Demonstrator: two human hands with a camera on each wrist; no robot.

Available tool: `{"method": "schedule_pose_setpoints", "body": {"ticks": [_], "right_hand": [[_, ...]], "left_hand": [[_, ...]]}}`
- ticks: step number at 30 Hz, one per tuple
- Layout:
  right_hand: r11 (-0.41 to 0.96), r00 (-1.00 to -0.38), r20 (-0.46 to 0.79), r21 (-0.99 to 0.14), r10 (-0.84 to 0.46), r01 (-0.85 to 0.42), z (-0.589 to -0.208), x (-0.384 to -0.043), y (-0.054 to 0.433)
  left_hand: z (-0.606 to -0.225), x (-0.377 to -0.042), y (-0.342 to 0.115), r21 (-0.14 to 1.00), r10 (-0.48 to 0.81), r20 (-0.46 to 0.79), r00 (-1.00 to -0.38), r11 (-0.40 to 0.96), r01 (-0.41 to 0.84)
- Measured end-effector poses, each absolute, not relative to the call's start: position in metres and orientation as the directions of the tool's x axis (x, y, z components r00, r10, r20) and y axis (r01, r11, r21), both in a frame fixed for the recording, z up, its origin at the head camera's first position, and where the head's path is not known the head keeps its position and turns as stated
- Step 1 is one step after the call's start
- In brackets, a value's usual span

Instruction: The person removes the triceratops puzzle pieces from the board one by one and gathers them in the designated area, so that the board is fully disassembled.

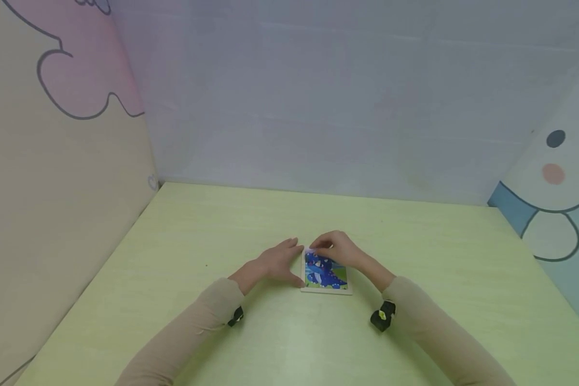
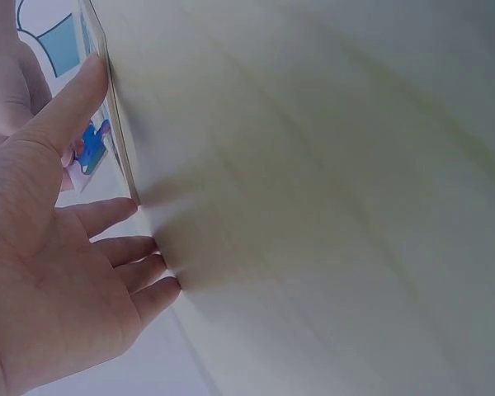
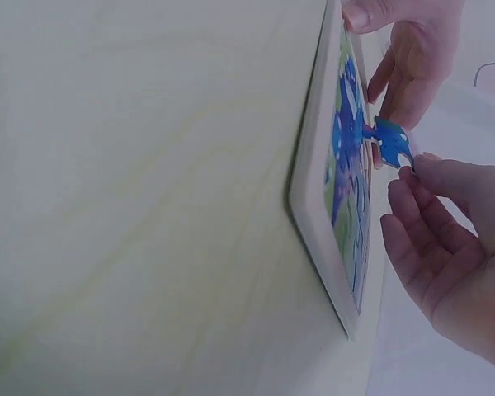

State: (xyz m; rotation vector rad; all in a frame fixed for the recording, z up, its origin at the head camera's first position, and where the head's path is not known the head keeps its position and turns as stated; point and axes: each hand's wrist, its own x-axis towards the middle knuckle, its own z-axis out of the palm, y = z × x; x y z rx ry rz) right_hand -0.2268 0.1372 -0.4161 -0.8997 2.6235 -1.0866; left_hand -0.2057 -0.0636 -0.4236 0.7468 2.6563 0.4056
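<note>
A small framed jigsaw puzzle (image 1: 325,276) with a blue dinosaur picture lies flat on the table. My right hand (image 1: 340,249) pinches a blue puzzle piece (image 3: 392,142) between thumb and fingertips, tilted above the puzzle's far left part. In the right wrist view the piece's lower edge overlaps the picture. My left hand (image 1: 281,261) is spread along the puzzle's left side, thumb at the near left corner and fingers near the far left corner. From the left wrist view, the thumb (image 2: 87,87) lies against the frame and the other fingertips touch the table.
The pale yellow-green table (image 1: 173,241) stretches around the puzzle. A grey-lilac wall (image 1: 318,107) stands behind it, with cartoon-printed panels at left and right. A black wrist device (image 1: 383,316) sits by the right sleeve.
</note>
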Motion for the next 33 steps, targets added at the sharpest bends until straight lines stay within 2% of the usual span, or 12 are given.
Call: {"method": "schedule_pose_setpoints", "body": {"ticks": [15,33], "right_hand": [[0.59,-0.833,0.07,-0.673,-0.549,-0.446,-0.412,-0.232,0.153],[0.674,-0.878,0.064,-0.615,-0.473,-0.408,-0.405,-0.239,0.225]], "left_hand": [[-0.427,-0.209,-0.066,0.36,0.546,-0.251,-0.799,0.819,0.447],[-0.425,-0.208,-0.068,0.358,0.541,-0.252,-0.802,0.822,0.442]]}}
